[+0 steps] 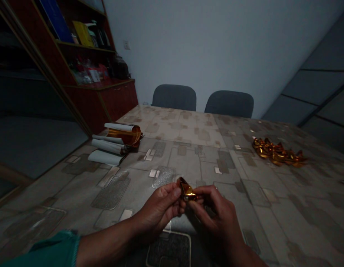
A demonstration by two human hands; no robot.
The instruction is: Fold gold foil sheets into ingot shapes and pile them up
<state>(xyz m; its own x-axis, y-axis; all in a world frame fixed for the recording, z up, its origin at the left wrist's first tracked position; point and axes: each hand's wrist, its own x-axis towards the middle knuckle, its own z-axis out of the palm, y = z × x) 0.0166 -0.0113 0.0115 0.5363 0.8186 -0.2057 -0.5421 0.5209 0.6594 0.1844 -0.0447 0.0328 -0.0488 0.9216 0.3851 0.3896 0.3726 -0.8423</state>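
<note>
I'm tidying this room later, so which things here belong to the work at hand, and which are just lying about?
In use: left hand, right hand, folded gold foil, pile of gold foil pieces, curled gold foil with white paper strips.

Lying about: two grey chairs, dark red wooden shelf unit.

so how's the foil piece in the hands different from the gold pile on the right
The foil piece is one small folded bit, while the gold pile is many twisted pieces. The piece is pinched between the left hand and right hand, while the pile lies untouched on the table. Both are shiny gold.
</note>
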